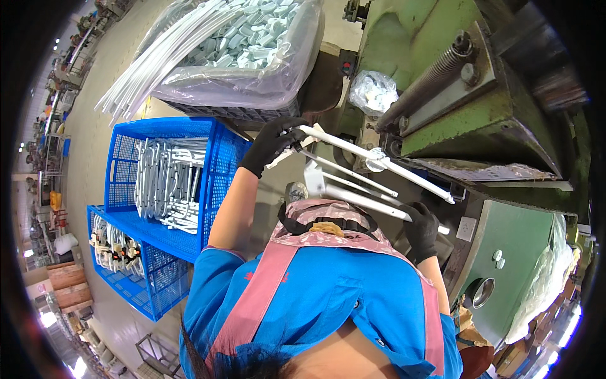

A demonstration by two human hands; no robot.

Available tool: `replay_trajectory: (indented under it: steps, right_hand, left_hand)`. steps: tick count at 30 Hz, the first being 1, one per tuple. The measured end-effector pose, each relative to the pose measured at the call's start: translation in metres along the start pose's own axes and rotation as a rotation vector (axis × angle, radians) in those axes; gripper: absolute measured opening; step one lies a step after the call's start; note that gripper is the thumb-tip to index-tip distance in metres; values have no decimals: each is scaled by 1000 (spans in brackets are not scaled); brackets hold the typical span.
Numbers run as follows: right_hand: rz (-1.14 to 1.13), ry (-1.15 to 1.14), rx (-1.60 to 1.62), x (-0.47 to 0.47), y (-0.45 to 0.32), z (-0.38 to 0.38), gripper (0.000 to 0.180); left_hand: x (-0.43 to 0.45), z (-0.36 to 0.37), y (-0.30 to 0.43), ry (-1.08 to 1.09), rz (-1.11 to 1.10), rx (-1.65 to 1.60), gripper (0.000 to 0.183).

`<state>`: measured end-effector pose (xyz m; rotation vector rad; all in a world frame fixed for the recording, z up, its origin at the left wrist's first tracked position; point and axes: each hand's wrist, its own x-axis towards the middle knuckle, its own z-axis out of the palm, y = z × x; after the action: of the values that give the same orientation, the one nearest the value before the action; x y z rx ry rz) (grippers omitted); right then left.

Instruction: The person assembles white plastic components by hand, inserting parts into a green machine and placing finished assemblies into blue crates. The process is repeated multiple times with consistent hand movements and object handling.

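My left hand [276,143], in a black glove, grips the upper left end of a white tubular frame [338,142]. The black-gloved right hand [420,231] is closed around a lower white tube [367,203] of the same assembly, near its right end. Several white tubes run slantwise between my hands, some with small holes. A round white plastic piece [376,159] sits on the upper tube, right beside the green press machine [473,128]. How the tubes join under my left fingers is hidden.
Blue plastic crates [207,180] at left hold bent white tubes [173,184]. Behind them, a plastic-lined crate [227,92] carries white plastic caps [251,38] and long white rods [175,52]. A bag of small white parts [374,92] rests by the press's coil spring [447,61].
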<state>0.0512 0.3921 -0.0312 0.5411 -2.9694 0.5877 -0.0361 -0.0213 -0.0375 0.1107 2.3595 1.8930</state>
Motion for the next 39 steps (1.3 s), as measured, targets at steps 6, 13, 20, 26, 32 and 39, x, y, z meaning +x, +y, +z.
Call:
replay_trajectory:
  steps: [6,13,20,26,32,39]
  right_hand:
    - [12,24,115,44,-48,-46,27]
    - [-173,-29,-62,69,-75,-56,36]
    - [-150,-22,-64,82,-69,-58,34]
    - [-285,209,-40,90,-70,-53,22]
    - [-171,119,54,83,-60,-38,27]
    - [-17,-502,253,70,-69,-70,55]
  left_hand:
    - [-8,5,-9,37,56,-148,30]
    - [-23,12,-15,90,-57,-158,31]
    - [-30,19,-5,204,119,136,29]
    - [-32,19,-13,219,84,94,29]
    - [-31,19,-10,206,67,64,28]
    - [-30,18,-13,188,63,-82,26]
